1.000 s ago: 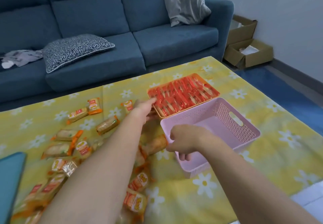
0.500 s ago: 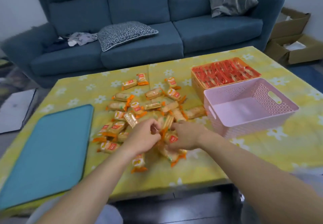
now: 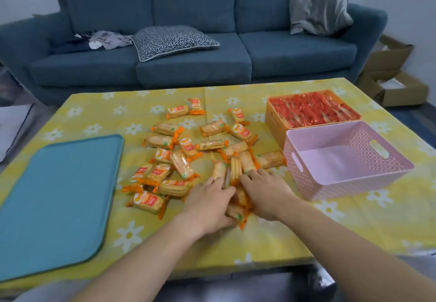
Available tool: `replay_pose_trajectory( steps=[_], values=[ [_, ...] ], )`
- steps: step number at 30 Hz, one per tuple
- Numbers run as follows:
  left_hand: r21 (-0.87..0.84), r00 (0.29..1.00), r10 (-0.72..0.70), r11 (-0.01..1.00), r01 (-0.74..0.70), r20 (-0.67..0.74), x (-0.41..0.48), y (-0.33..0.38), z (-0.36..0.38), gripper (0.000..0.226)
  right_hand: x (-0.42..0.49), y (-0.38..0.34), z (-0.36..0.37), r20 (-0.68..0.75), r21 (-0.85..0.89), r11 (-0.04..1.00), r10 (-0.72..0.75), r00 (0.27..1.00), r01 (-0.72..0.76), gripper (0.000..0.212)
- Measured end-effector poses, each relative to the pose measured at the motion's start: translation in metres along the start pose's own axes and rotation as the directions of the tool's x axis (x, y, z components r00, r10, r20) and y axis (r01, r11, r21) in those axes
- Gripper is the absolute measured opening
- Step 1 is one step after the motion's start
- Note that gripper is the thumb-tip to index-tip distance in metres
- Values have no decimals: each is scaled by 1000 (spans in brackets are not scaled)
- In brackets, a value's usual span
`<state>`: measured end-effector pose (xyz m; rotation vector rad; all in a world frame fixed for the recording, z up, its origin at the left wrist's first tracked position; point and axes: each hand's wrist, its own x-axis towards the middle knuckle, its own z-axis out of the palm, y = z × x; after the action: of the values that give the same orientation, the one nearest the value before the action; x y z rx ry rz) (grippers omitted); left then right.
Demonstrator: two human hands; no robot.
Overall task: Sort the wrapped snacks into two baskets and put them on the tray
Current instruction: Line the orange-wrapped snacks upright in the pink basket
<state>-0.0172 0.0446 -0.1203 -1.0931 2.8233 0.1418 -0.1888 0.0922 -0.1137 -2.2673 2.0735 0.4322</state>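
Note:
Several orange-wrapped snacks (image 3: 186, 150) lie scattered over the middle of the yellow flowered table. My left hand (image 3: 207, 203) and my right hand (image 3: 265, 192) meet at the near edge of the pile, fingers curled over a small bunch of these snacks (image 3: 238, 208) squeezed between them. An empty pink basket (image 3: 330, 187) stands just right of my right hand. Behind it an orange basket (image 3: 273, 124) is filled with red-wrapped snacks (image 3: 311, 110). A teal tray (image 3: 59, 195) lies flat at the left, with nothing on it.
A blue sofa (image 3: 188, 65) with two cushions runs behind the table. Open cardboard boxes (image 3: 396, 89) sit on the floor at the far right. The table's near edge (image 3: 259, 261) is close below my forearms.
My hands left the pink basket's rim and the orange basket, moved left to the orange snack pile, and closed in around a bunch of snacks. The view pulled back and left.

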Motion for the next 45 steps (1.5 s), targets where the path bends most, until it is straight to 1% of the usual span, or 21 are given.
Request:
replay_pose_trajectory(
  steps=[2,5,7,9,10,12,15,17,18,20,23,24,26,27,29,32,35,37,39,42,45],
  values=[
    [-60,1000,-14,998,15,18,2,-13,-7,60,7,13,-6,23,53,998,43,999,-44,61],
    [-304,986,-152,944,124,-67,15,-33,-16,59,21,41,-22,-45,303,939,184,982,-162,67],
    [-543,945,-318,807,230,-72,26,-37,-17,52,32,56,-24,-81,396,892,270,960,-217,62],
    [-747,894,-448,584,317,29,38,-33,-13,46,42,64,-23,13,359,899,265,964,-252,55],
    [-796,873,-482,499,343,74,45,-30,-11,45,47,65,-20,84,320,912,243,966,-257,53],
    [-832,846,-514,402,382,140,57,-23,-8,46,54,64,-13,157,246,937,214,964,-248,54],
    [-863,808,-552,286,417,207,72,-16,-3,52,61,58,-8,92,169,940,285,954,-297,58],
    [-904,772,-588,152,399,242,76,-16,0,55,63,54,-5,103,230,898,361,927,-376,66],
    [-920,752,-604,76,385,265,78,-16,2,57,63,55,-6,149,324,846,398,905,-424,72],
    [-928,707,-634,-46,369,313,80,-19,3,59,63,58,-11,287,579,640,420,861,-505,83],
    [-918,675,-633,-168,359,380,83,-22,4,56,60,63,-17,382,835,254,370,847,-488,63],
    [-913,672,-624,-199,356,398,83,-23,4,54,61,63,-15,422,879,80,332,844,-471,60],
    [-913,674,-619,-219,343,402,83,-23,2,49,62,61,-9,483,862,-289,219,848,-416,58],
    [-915,677,-618,-225,334,400,82,-22,2,47,60,59,-8,478,832,-401,170,862,-382,55],
    [-912,697,-589,-248,327,410,80,-19,0,43,57,53,-10,429,803,-494,93,899,-332,47],
    [-911,738,-539,-292,290,407,75,-14,-4,26,53,40,-17,327,799,-544,36,944,-256,37],
    [-933,769,-543,-302,197,338,70,-7,-17,26,43,37,-33,226,795,-585,40,973,-161,25],
    [-958,797,-551,-262,117,248,67,1,-28,25,33,43,-48,155,834,-547,103,982,-74,25],
    [-971,836,-517,-225,77,186,71,17,-43,24,17,60,-61,80,864,-504,176,981,20,36],
    [-985,895,-428,-160,65,128,91,63,-68,34,-14,99,-70,10,861,-486,306,952,148,47],
    [-997,919,-386,-41,70,80,123,115,-94,46,-43,146,-67,38,865,-450,503,863,224,49]
  ],
)
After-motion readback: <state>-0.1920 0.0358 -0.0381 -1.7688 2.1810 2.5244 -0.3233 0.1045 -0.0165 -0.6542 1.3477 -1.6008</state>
